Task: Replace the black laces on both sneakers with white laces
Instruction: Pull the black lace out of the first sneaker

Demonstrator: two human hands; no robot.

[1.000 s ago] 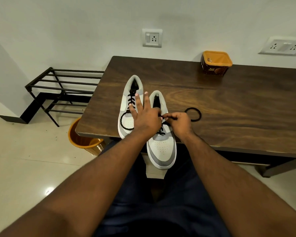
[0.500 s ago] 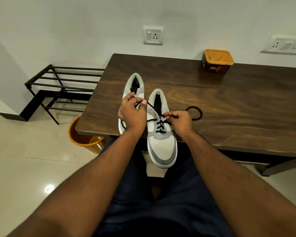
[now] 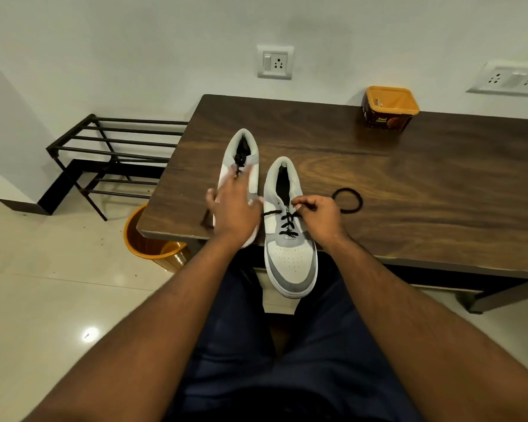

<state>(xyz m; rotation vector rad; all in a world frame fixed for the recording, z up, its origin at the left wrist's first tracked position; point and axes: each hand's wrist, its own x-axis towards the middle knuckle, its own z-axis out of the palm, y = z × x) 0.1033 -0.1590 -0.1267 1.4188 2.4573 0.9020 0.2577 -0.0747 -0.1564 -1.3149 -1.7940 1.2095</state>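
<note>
So the wooden table [image 3: 393,184] has an orange-rimmed tub [image 3: 389,108] back at about 1 o'clock, and a black ring-shaped band [image 3: 347,200] lying just beside the right hand at 3 o'clock. Off the table's left side at 9 o'clock there's a black metal rack [image 3: 113,156], and an orange bin [image 3: 153,242] sits on the floor under the near-left corner. The left hand [image 3: 237,208] is blurry, fingers spread out flat, covering most of the left sneaker [image 3: 241,153]; can't tell if it's touching. The right hand [image 3: 317,216] is curled, pinching the black lace [image 3: 287,222] on the right sneaker [image 3: 290,260]. That shoe's white and grey, toe hanging off the near edge, lace only in the lower eyelets.
</note>
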